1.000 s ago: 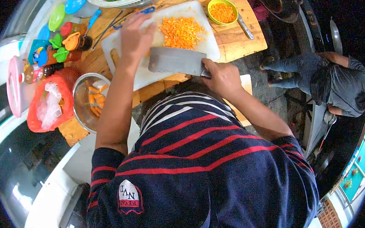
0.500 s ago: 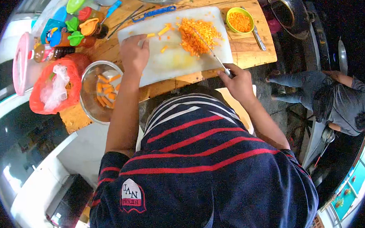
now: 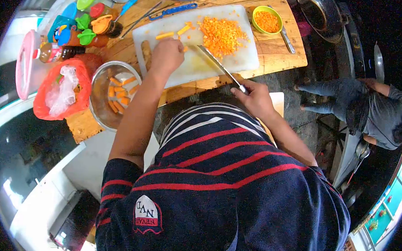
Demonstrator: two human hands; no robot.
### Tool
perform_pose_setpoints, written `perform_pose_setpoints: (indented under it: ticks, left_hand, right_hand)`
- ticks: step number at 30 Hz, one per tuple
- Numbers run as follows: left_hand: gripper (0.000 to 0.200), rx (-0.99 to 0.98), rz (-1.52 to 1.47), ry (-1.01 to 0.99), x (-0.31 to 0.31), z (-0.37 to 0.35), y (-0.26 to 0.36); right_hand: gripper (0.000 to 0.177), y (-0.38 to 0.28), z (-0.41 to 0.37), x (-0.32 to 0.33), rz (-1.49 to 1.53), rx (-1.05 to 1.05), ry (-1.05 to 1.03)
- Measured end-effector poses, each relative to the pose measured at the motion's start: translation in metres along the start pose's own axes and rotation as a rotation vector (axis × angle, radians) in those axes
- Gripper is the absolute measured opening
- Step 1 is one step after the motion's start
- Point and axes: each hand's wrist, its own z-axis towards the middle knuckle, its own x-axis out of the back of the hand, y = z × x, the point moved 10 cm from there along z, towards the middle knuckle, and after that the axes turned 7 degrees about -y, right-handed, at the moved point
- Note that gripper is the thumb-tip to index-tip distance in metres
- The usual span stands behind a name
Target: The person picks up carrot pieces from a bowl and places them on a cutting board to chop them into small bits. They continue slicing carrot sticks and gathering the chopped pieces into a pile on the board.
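A white cutting board (image 3: 190,76) lies on the wooden table, with a pile of diced carrot (image 3: 222,35) on its right half. My right hand (image 3: 255,97) grips the handle of a knife (image 3: 220,66), whose blade slants over the board below the pile. Near the left part of the board is my left hand (image 3: 168,57), fingers curled together beside some carrot sticks (image 3: 165,35); whatever its fingertips hold is hidden. Another carrot stick (image 3: 184,29) rests just above that hand. Larger carrot pieces (image 3: 119,93) sit in a metal bowl (image 3: 96,94) left of the board.
A green bowl of diced carrot (image 3: 267,21) and a second knife (image 3: 287,40) are at the right. A blue tool (image 3: 173,11) lies behind the board. Bottles and a red bag (image 3: 41,99) stand left. Another person (image 3: 372,106) is at far right.
My left hand has moved right and down from the board's left side, its fingers now curled. The knife has come away from the diced pile, toward the lower left.
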Motion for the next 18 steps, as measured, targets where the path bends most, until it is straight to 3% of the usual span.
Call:
perform_pose_setpoints:
  ticks: [5, 10, 12, 18]
  left_hand:
    - [0.015, 0.003, 0.042, 0.043, 0.004, -0.012, 0.012]
    - [0.020, -0.049, 0.027, 0.082, 0.001, -0.021, 0.013]
    - [0.022, -0.023, -0.089, 0.109, 0.003, -0.021, 0.004]
    - [0.024, 0.029, 0.010, 0.249, 0.039, 0.011, -0.034]
  right_hand:
    - [0.038, 0.004, -0.002, 0.003, 0.049, 0.069, 0.070]
    - [0.039, 0.017, -0.005, -0.002, 0.127, 0.009, 0.086]
    - [0.039, 0.016, -0.006, -0.003, 0.123, 0.034, 0.099]
    - [0.040, 0.012, -0.005, -0.006, 0.102, 0.006, 0.048]
